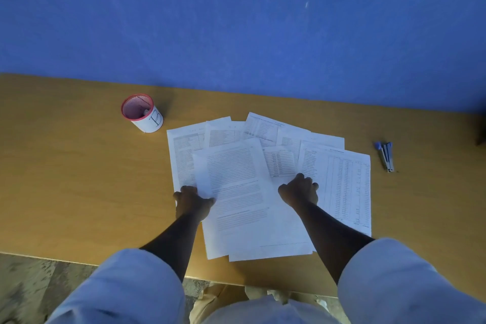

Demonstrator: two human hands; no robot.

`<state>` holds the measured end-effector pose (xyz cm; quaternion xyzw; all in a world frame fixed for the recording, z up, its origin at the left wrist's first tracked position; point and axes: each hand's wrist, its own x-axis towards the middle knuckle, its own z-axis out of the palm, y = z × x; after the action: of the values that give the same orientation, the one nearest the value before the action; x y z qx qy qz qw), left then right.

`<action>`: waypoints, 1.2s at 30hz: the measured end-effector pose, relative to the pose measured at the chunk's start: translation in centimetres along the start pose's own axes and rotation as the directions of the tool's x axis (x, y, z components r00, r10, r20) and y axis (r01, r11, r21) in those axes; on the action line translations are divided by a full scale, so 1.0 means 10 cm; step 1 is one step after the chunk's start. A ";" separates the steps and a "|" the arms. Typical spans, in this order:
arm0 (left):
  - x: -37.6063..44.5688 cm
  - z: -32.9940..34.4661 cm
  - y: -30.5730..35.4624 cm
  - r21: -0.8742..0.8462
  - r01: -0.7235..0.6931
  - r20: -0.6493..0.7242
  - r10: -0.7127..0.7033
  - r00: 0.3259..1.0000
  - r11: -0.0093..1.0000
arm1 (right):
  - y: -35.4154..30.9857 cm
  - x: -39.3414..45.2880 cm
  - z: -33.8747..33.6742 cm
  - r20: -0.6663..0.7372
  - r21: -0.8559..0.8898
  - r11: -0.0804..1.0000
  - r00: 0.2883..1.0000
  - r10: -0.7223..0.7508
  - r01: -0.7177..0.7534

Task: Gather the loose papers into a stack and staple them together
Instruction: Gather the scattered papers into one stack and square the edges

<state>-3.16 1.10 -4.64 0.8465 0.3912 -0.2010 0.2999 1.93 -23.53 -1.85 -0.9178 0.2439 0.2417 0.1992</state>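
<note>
Several loose printed sheets (236, 166) lie fanned out and overlapping in the middle of the wooden desk (79, 179). My left hand (193, 201) is at the left edge of the top text sheet, thumb lying on the page and fingers curled at the edge. My right hand (299, 189) rests knuckles-up on the sheets to the right of that page, beside a sheet with a table (342, 179); its fingertips are hidden. A small blue and metal stapler (386, 156) lies on the desk to the right of the papers, apart from both hands.
A red-rimmed mesh pen cup (142, 113) with a white label stands at the back left of the papers. A blue partition (236, 21) rises behind the desk. The desk's front edge (52, 258) runs just ahead of my sleeves.
</note>
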 end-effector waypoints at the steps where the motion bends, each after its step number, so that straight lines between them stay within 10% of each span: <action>1: 0.00 0.00 0.03 -0.010 -0.026 0.019 0.027 0.999 1.000 | 0.00 -0.01 0.00 -0.016 -0.016 1.000 1.000 -0.004 0.004; 20: -0.20 0.14 0.41 -0.027 -0.290 0.183 0.290 0.939 0.957 | -0.02 -0.01 -0.17 0.080 0.169 0.986 0.997 -0.020 0.006; 36: -0.31 0.16 0.63 -0.431 0.043 0.265 0.081 0.961 0.901 | 0.06 0.02 -0.23 0.050 0.163 0.986 0.998 -0.027 0.018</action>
<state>-0.29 -4.92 -1.82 0.7263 0.3719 -0.2222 0.5337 2.55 -25.17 -0.25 -0.8946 0.2470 0.2427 0.2823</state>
